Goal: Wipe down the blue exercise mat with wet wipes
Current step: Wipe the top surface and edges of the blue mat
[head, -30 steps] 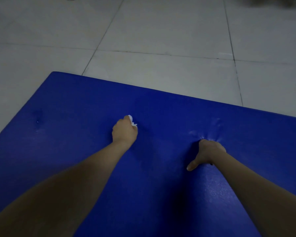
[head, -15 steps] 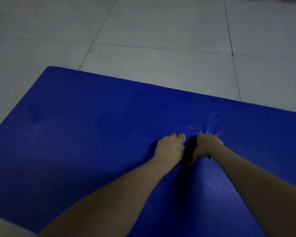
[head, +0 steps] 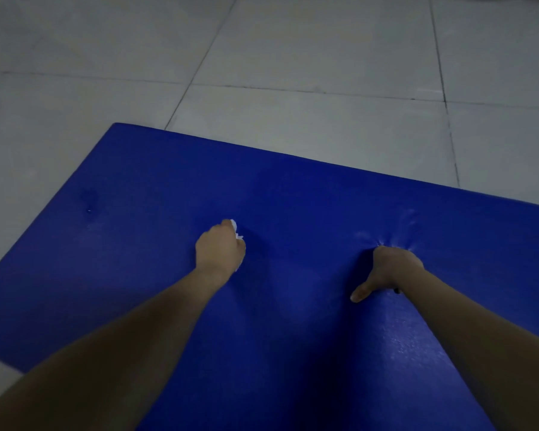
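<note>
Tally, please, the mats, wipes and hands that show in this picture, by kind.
blue mat: 1
white wet wipe: 1
hands: 2 (left hand, right hand)
Total: 4

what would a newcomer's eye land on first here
The bright blue exercise mat fills the lower frame, lying on a pale tiled floor. Near its middle the left-hand grip holds a crumpled white wet wipe against it. Further right, the right-hand grip presses down so that creases fan out in the mat.
</note>
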